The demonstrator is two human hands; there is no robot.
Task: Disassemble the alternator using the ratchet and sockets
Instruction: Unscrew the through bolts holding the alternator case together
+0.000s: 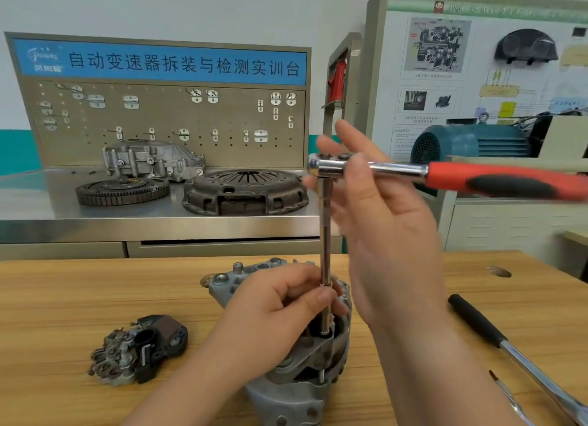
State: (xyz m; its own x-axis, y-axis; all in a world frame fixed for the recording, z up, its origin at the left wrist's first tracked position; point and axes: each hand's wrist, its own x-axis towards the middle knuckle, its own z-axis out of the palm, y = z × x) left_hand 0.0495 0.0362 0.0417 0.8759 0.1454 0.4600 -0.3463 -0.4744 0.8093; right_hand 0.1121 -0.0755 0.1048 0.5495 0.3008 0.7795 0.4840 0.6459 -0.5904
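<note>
Alternator [305, 359]: stands on the wooden table [63, 298], in the near middle, partly under the left hand.
Ratchet [477, 177]: held level above the alternator, chrome head to the left, red and black handle running off to the right, blurred.
Bar [326, 234]: upright extension from the ratchet head down to a dark recess in the alternator's housing; whether a socket sits on its foot cannot be told.
Left hand [276, 311]: thumb and fingers curled round the low part of the bar, gripping it just above the alternator.
Right hand [381, 222]: up at the ratchet head, fingers straight and spread, one lying across the ratchet's neck; it touches the tool without wrapping it.
Rectifier [140, 349]: dark, worn part lying on the table, left of the alternator and apart from it.
Black-handled tool [496, 336]: long chrome shaft, lying slantwise on the table at the right.
Bench [47, 209]: steel, behind the table, carrying a flywheel [122, 190], a clutch cover [245, 191] and a grey housing [152, 160].
</note>
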